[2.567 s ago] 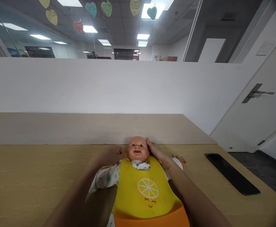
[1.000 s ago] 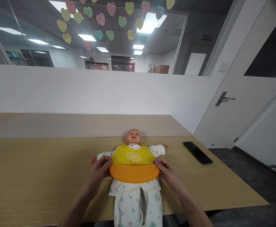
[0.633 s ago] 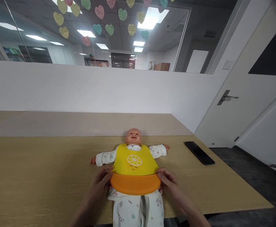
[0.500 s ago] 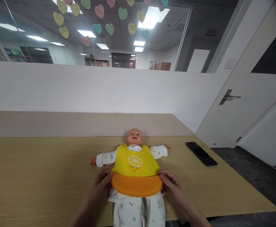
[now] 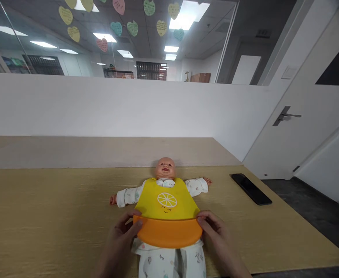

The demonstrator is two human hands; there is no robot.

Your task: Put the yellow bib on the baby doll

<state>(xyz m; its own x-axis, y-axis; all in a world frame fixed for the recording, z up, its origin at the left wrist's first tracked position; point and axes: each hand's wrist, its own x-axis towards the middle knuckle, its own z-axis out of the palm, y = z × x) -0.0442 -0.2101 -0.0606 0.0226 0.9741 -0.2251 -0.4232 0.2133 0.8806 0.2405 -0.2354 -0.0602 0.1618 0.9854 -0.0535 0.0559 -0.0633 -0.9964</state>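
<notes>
A baby doll (image 5: 165,168) in white patterned clothes lies on its back on the table, arms spread wide. Over its chest is a yellow bib (image 5: 166,200) with a white citrus slice and a small smiling face printed on it. Along the bib's lower edge runs an orange catch pocket (image 5: 167,232). My left hand (image 5: 125,231) pinches the pocket's left corner between thumb and fingers. At the opposite corner, my right hand (image 5: 212,229) grips the bib the same way. The doll's trousers (image 5: 160,263) show below the pocket, cut off by the frame's bottom.
A black phone (image 5: 251,189) lies on the wooden table (image 5: 56,216), to the right of the doll. Behind the table stands a white wall (image 5: 114,108) with a window above, dotted with heart-shaped notes. A door with a metal handle (image 5: 285,116) is at the right.
Both hands still hold the bib's corners. The pocket's lower edge sits slightly lower and its corners a little wider apart. The camera view has shifted slightly.
</notes>
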